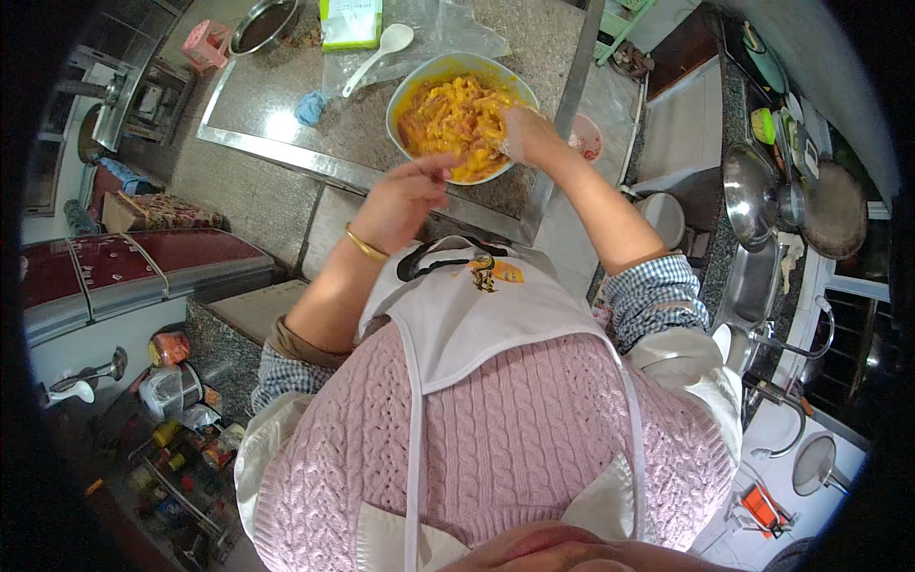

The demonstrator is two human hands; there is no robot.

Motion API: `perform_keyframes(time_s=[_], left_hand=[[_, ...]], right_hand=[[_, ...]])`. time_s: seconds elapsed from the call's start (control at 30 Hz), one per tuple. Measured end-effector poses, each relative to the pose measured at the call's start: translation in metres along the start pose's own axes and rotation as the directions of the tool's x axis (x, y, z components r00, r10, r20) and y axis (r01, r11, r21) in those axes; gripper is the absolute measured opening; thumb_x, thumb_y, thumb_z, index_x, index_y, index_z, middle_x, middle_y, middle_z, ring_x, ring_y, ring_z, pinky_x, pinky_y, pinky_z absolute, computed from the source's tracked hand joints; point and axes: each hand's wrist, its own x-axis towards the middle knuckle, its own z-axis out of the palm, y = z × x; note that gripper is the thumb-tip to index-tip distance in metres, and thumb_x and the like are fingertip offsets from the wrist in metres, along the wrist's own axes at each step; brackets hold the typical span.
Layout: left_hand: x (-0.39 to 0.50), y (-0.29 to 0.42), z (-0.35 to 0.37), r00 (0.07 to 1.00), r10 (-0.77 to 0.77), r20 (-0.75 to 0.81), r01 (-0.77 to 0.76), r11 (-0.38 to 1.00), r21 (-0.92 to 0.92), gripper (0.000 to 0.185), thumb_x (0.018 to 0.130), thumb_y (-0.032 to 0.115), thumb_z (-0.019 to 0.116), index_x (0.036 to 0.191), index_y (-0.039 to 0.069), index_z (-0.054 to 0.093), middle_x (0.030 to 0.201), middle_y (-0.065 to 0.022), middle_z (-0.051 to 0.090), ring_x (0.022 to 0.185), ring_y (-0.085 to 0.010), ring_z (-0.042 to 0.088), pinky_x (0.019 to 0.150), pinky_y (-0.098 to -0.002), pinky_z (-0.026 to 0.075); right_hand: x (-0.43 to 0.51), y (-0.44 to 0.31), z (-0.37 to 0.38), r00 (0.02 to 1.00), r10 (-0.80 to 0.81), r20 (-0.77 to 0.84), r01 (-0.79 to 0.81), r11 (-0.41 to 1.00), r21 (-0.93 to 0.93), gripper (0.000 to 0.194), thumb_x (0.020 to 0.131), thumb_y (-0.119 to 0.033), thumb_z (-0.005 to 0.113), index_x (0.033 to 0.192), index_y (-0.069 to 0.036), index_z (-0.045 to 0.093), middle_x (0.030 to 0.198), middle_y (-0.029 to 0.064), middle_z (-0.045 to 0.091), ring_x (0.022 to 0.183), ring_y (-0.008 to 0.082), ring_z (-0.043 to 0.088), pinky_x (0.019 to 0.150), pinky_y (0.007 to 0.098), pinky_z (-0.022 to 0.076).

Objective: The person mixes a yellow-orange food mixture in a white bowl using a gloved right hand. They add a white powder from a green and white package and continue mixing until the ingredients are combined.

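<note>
A white bowl [395, 127] stands near the table's front edge, coated inside with yellow. In it lies a glossy heap of meat-like strips [450, 118] covered in yellow-orange egg-like mixture. My right hand [527, 137], in a clear plastic glove, reaches over the bowl's right side with its fingers at the mixture; whether they grip any is unclear. Slightly blurred, my left hand [406, 199] is bare, with a gold bangle [366, 244] at the wrist. Its index finger extends over the near-left rim, apart from the curled others; contact with the bowl cannot be made out.
On the metal-edged table [268, 107] lie a white spoon [380, 57], clear plastic sheeting [450, 32], a crumpled blue item [309, 108] and a green-and-white packet [351, 23]. A metal basin [263, 27] is at far left. To the right, a counter holds a wok lid [749, 194] and a sink [750, 286].
</note>
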Motion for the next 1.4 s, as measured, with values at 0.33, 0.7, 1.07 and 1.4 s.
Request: perform_keyframes(time_s=[0.33, 0.7, 1.07, 1.4], left_hand=[[0.044, 0.023, -0.012, 0.966, 0.252, 0.056, 0.097, -0.555, 0.826, 0.046, 0.078, 0.002, 0.05, 0.12, 0.018, 0.06, 0.114, -0.0087, 0.051, 0.104, -0.0301, 0.048, 0.085, -0.0464, 0.038], [0.065, 0.034, -0.046, 0.984, 0.177, 0.028, -0.088, 0.338, 0.937, 0.027, 0.083, 0.0, 0.05, 0.107, -0.001, 0.063, 0.109, -0.0125, 0.063, 0.103, -0.0241, 0.057, 0.092, -0.0322, 0.042], [0.081, 0.056, -0.023, 0.963, 0.196, 0.185, -0.119, -0.306, 0.944, 0.02, 0.077, 0.009, 0.049, 0.083, -0.002, 0.064, 0.089, -0.0257, 0.059, 0.088, -0.0382, 0.057, 0.083, -0.0442, 0.045], [0.072, 0.091, -0.063, 0.912, 0.345, 0.22, -0.104, -0.325, 0.94, 0.023, 0.081, 0.021, 0.053, 0.089, 0.002, 0.064, 0.095, -0.0235, 0.059, 0.088, -0.0381, 0.057, 0.083, -0.0456, 0.044]], right_hand=[[0.011, -0.002, 0.003, 0.988, 0.151, -0.035, -0.142, 0.973, 0.181, 0.032, 0.079, -0.016, 0.058, 0.105, 0.003, 0.057, 0.094, 0.0262, 0.062, 0.091, 0.0394, 0.061, 0.077, 0.043, 0.0487], [0.023, -0.035, -0.001, 0.991, 0.1, 0.091, -0.095, 0.994, -0.052, 0.026, 0.082, -0.014, 0.055, 0.103, 0.002, 0.06, 0.095, 0.0233, 0.064, 0.091, 0.0371, 0.062, 0.076, 0.0443, 0.0492], [0.067, -0.058, 0.016, 0.988, 0.15, 0.035, -0.124, 0.908, -0.4, 0.026, 0.086, -0.014, 0.049, 0.107, -0.006, 0.062, 0.105, 0.0102, 0.066, 0.097, 0.0265, 0.064, 0.081, 0.0437, 0.0483], [0.082, -0.038, 0.029, 0.907, 0.416, 0.055, -0.419, 0.907, 0.035, 0.029, 0.086, -0.017, 0.043, 0.103, -0.004, 0.063, 0.105, 0.0187, 0.064, 0.101, 0.0327, 0.061, 0.084, 0.0432, 0.0457]])
